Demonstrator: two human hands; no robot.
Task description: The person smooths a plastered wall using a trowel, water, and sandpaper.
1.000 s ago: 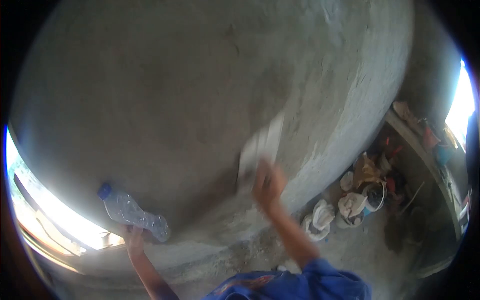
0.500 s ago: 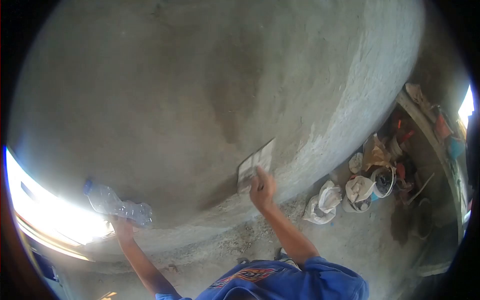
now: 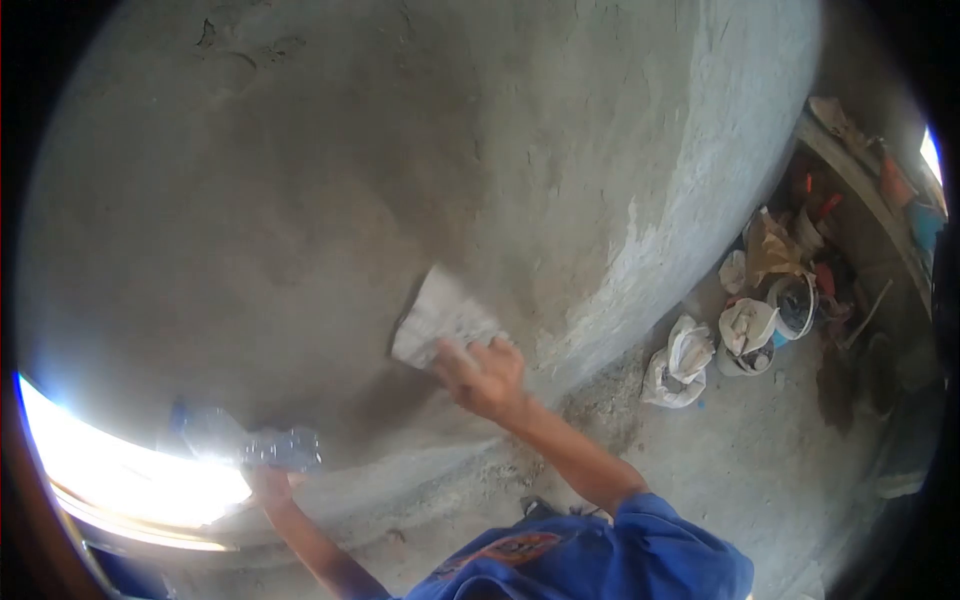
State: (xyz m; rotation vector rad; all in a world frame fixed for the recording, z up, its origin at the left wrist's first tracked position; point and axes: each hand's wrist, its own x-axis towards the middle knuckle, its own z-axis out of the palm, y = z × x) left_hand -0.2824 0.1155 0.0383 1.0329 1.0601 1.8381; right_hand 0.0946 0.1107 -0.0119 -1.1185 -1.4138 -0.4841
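Observation:
My right hand [image 3: 487, 380] is closed on a flat, pale plastering trowel [image 3: 442, 312], its blade against or very close to the grey plastered wall [image 3: 330, 160]. The grip is partly hidden by my fingers and smeared by motion. Low on the left, my left hand [image 3: 270, 484] grips a clear plastic bottle [image 3: 283, 449] from below. The bottle lies on its side, with its blue cap [image 3: 179, 412] toward the left. Darker, damp-looking patches show on the wall around the trowel.
Bright light comes through an opening [image 3: 120, 465] at lower left. On the floor to the right stand white sacks [image 3: 676, 370] and a bucket [image 3: 793, 305], beside a heap of mixed items. Rubble [image 3: 615, 400] lies along the wall's foot.
My right hand has swept the trowel left across the wall, and the blade has turned. The bottle and my left hand sit slightly lower and farther right in view; the camera view has shifted.

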